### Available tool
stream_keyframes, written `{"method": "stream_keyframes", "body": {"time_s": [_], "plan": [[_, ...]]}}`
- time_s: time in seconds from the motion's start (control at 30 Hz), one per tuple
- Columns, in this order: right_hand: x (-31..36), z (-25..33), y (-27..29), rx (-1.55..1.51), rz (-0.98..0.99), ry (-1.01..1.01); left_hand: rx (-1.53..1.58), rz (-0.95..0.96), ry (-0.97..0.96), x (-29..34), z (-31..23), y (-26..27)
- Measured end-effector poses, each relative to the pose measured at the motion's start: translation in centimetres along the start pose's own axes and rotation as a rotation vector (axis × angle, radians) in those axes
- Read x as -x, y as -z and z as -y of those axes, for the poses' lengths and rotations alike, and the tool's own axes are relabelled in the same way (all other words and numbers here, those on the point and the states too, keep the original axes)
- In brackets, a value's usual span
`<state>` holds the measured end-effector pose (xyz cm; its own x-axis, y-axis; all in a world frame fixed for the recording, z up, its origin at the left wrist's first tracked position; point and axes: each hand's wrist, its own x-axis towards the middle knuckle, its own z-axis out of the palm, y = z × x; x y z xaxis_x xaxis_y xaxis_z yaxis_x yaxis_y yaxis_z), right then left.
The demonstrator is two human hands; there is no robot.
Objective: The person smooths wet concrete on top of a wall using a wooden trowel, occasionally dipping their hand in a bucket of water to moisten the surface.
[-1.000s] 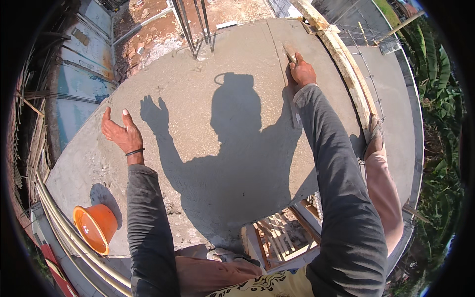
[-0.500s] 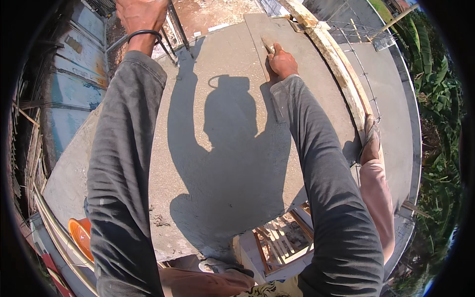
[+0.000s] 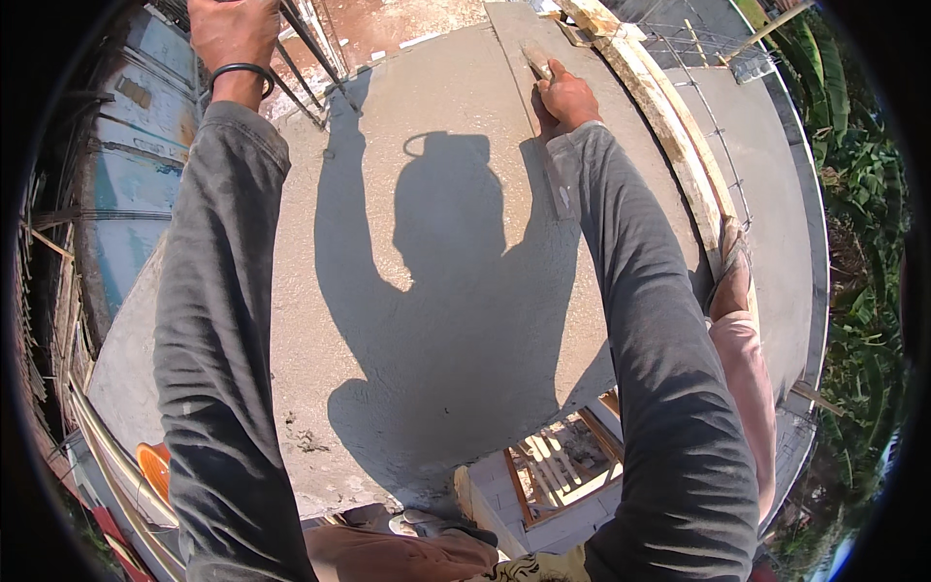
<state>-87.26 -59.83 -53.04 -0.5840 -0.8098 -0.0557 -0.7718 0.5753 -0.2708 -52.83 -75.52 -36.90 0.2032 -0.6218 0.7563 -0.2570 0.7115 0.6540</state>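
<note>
My right hand (image 3: 567, 100) is closed round the pale handle of a long, narrow float (image 3: 514, 44). The float lies flat on wet grey concrete (image 3: 446, 78), running away from me, and its near end shows beside my sleeve. At the upper left, my left hand (image 3: 233, 39), with a black band at its wrist, is raised beside several dark steel rods (image 3: 308, 39). The picture's top edge cuts off its fingers, so its grip is hidden. My shadow falls across the slab between my arms.
A cement-crusted wooden beam (image 3: 659, 121) borders the slab on the right. Beside it are a foot and a pinkish trouser leg (image 3: 745, 364). A wood-framed opening (image 3: 562, 466) lies near me at the right. An orange bucket (image 3: 155, 468) stands at the lower left.
My right hand and the float have shifted slightly away from me and to the right. My left hand now appears farther left and higher. The whole view has moved a little too.
</note>
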Motion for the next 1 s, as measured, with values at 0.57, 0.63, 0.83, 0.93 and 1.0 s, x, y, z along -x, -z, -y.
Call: {"method": "stream_keyframes", "body": {"time_s": [0.57, 0.63, 0.83, 0.93, 1.0], "plan": [[16.5, 2.1, -2.2, 0.036, 0.159, 0.227, -0.078, 0.087, 0.159, -1.5, 0.3, 1.6], [17.0, -1.5, -1.0, 0.062, 0.127, 0.159, -0.055, 0.067, 0.192, -1.2, 0.3, 1.2], [19.2, 2.5, -1.1, -0.073, 0.205, 0.193, -0.236, 0.096, 0.118, -2.4, 1.6, 2.2], [14.6, 5.5, -2.2, -0.008, 0.257, 0.348, -0.266, 0.114, 0.145, -1.7, 0.8, 1.5], [9.8, 5.4, -2.9, -0.027, 0.171, 0.276, -0.329, 0.18, 0.126, -2.7, 3.5, 1.7]]}}
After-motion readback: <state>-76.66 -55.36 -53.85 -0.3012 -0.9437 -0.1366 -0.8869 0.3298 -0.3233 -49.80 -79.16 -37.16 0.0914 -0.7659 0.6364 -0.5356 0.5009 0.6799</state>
